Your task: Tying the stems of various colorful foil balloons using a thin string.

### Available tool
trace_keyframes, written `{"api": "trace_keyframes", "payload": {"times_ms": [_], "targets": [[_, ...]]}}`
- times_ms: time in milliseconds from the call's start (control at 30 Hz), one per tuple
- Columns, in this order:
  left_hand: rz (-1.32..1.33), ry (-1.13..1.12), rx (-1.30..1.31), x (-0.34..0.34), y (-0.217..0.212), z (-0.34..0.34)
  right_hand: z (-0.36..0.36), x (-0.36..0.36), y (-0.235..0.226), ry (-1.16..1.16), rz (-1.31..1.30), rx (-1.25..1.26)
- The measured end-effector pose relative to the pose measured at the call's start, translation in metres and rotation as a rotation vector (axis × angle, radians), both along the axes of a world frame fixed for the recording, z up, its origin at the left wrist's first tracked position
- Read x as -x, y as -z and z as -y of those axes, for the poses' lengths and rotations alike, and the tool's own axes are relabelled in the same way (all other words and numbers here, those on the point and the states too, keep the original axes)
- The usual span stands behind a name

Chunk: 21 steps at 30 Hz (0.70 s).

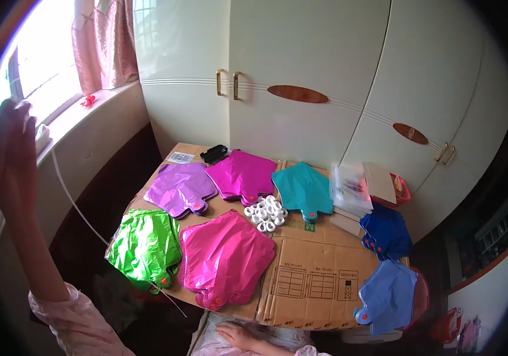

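Foil stack (227, 255) in hot pink lay on the cardboard (304, 255) at its near edge, just beyond the right hand (237, 336), which rested on the lap (207, 339) with fingers extended, gripping nothing visible. The left hand (13, 157) was raised beside the window (49, 59); whether it gripped anything could not be told. The foil appeared light, soft, slippery and easily creased; its rounded tab (213, 298) seemed the best hold.
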State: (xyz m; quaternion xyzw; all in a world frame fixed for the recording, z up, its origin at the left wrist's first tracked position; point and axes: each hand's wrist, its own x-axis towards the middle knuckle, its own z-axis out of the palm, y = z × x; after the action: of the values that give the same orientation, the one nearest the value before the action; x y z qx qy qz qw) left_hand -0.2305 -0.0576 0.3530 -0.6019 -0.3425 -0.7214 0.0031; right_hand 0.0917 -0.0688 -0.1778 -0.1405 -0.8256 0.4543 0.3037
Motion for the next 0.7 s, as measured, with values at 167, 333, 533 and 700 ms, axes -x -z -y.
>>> {"api": "trace_keyframes", "payload": {"times_ms": [167,333,533,700], "targets": [[-0.124,0.056,0.467,-0.064,0.029,0.001,-0.036,-0.021,-0.161,-0.051,-0.208,0.018],[-0.117,0.631,0.789,-0.133,0.082,-0.029,-0.101,0.002,-0.272,0.196,-0.544,-0.001],[0.321,0.795,0.929,-0.152,0.18,-0.067,-0.106,0.009,-0.253,0.073,-0.274,0.444],[-0.439,0.22,0.638,-0.176,0.239,-0.092,-0.109,-0.039,-0.27,0.4,-0.167,-0.07]]}}
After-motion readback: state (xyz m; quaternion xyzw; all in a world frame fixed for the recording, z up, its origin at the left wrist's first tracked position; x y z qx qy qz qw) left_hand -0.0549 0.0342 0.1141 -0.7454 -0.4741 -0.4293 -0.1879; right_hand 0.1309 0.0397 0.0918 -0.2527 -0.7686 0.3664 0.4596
